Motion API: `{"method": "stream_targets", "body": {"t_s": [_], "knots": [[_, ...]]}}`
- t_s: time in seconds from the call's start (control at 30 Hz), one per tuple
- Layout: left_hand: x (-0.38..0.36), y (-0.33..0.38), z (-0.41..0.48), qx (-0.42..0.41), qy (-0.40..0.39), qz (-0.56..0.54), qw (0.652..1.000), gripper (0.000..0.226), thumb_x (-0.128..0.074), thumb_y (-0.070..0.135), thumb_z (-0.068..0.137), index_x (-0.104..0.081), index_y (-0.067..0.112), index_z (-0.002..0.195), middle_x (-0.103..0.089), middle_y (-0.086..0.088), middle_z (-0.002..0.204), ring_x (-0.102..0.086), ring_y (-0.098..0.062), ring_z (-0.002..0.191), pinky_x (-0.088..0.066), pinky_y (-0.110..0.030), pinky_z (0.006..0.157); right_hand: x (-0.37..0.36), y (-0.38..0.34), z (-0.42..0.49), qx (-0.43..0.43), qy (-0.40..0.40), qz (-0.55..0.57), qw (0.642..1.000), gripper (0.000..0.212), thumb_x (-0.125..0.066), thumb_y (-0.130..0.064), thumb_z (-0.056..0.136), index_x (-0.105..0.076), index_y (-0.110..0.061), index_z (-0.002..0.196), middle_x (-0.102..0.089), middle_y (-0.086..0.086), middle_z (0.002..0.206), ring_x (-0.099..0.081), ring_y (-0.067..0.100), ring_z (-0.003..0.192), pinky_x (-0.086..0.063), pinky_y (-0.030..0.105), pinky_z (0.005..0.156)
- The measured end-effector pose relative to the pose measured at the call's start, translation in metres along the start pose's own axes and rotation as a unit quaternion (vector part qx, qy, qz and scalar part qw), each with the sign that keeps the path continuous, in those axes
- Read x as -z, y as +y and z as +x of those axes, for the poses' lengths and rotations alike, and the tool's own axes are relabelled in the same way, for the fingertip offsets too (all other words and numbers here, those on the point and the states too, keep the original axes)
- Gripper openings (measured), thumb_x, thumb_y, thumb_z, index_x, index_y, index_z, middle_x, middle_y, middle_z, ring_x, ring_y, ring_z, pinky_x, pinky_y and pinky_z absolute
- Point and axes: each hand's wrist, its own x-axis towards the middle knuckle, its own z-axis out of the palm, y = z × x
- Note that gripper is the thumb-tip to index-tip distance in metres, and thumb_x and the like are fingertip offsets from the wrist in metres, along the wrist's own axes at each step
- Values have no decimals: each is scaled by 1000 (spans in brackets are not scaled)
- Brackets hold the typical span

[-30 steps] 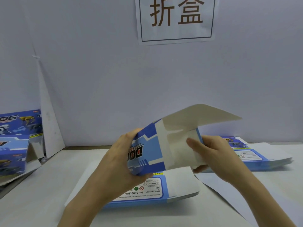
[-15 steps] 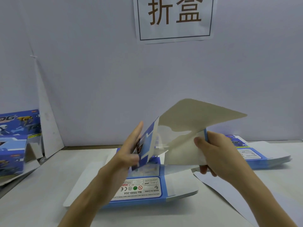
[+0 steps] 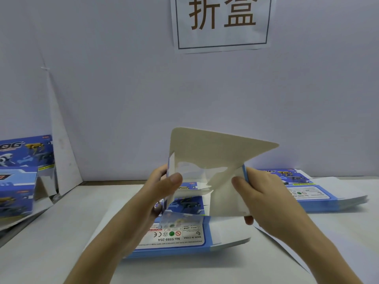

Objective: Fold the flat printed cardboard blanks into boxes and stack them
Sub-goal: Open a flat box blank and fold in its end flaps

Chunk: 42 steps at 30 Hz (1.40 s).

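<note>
Holding a half-opened box blank (image 3: 217, 156) up in mid-air, centre of view, just above the surface (image 3: 61, 232). Plain grey-white inside faces the camera, big flap angled up & to the R, thin blue printed edges showing at both sides. L hand (image 3: 160, 193) grips blank's L edge: thumb on the near face, fingers (image 3: 161, 171) curled behind. R hand (image 3: 264, 193) grips the R edge, thumb pressed on the inside panel, rest wrapped round the back, one fingertip showing below the lower edge. Directly beneath: stack of flat blanks (image 3: 184, 238) lying on surface, printed side up, label w/ "No. 5599-20A" & "MADE IN CHINA" reading upside down. Further R, behind R hand: second stack of flat blanks (image 3: 324, 197), also flat on surface. Far L edge: folded boxes (image 3: 18, 181) piled up, blue w/ robot-dog print. Pale wall (image 3: 123, 99) at back; wall sign (image 3: 222, 21) w/ two brown characters in a dark frame, top centre.
</note>
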Motion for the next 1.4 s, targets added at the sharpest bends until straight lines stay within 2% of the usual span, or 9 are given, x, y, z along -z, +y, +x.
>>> {"method": "stream_targets", "body": {"t_s": [0.1, 0.27, 0.33, 0.43, 0.77, 1.03, 1.13, 1.23, 1.4], "knots": [[4, -3, -8, -6, -53, -6, 999, 77, -88, 28, 52, -52, 18, 119, -74, 1, 81, -70, -13, 79, -52, -31, 70, 0, -2, 0, 5, 8, -9, 1000, 32, -39, -20, 98, -49, -11, 69, -51, 1, 41, -51, 8, 39, -42, 18, 52], [21, -24, -20, -38, -76, 123, 989, 27, -59, 45, 85, -51, 42, 110, -70, 22, 92, -67, 3, 82, -47, -19, 69, -8, -4, -2, 49, 28, -44, 997, 33, -42, -23, 97, -39, -17, 64, -50, 4, 54, -59, 29, 61, -47, 40, 62], [24, -28, -20, -88, 12, 195, 977, 7, -50, 32, 95, -56, 31, 97, -66, 20, 77, -59, 7, 64, -41, -8, 56, -12, -5, -3, 62, 30, -46, 997, 28, -42, -26, 96, -43, -18, 69, -55, 7, 58, -58, 33, 64, -48, 43, 64], [15, -22, -22, -136, 110, 294, 940, 33, -39, 10, 97, -40, 13, 64, -49, 15, 42, -43, 0, 40, -33, -10, 41, -17, -2, -1, 65, 35, -46, 996, 22, -40, -24, 95, -43, -20, 73, -60, 9, 58, -60, 31, 62, -47, 43, 63], [5, -20, -26, -190, 204, 311, 909, 46, -38, 13, 100, -29, 18, 55, -41, 3, 36, -47, 11, 44, -35, -5, 48, -21, 7, 3, 92, 66, -29, 993, 21, -43, -23, 95, -40, -25, 74, -58, 4, 50, -60, 20, 52, -46, 31, 53], [1, -21, -29, -289, 230, 340, 865, 48, -47, 11, 97, -37, 26, 53, -49, 30, 45, -49, 16, 52, -34, 0, 49, -27, 8, 2, 91, 75, 19, 993, 16, -41, -18, 96, -44, -33, 91, -58, -12, 55, -53, 12, 45, -40, 18, 44], [8, -17, -26, -299, 135, 248, 911, 29, -55, 45, 90, -70, 27, 106, -66, 32, 74, -57, 18, 75, -41, 0, 60, -24, 10, 4, 51, 110, 147, 982, 19, -42, -15, 94, -49, -29, 105, -59, -9, 55, -51, 6, 37, -38, 12, 39], [25, -15, -25, -298, -47, 180, 936, 69, -66, 55, 71, -41, 52, 135, -52, 29, 133, -51, 7, 119, -44, -7, 86, -7, 13, 9, 19, 133, 223, 965, 15, -47, -13, 96, -53, -20, 83, -58, 0, 44, -50, 18, 35, -40, 22, 37], [28, -20, -23, -291, -120, 269, 910, 105, -85, 32, 67, -15, 54, 144, -36, 31, 141, -43, 3, 127, -47, -6, 82, 15, 19, 10, 35, 26, 289, 956, 15, -60, -32, 89, -70, -24, 80, -55, 4, 47, -49, 19, 37, -34, 22, 34]]}}
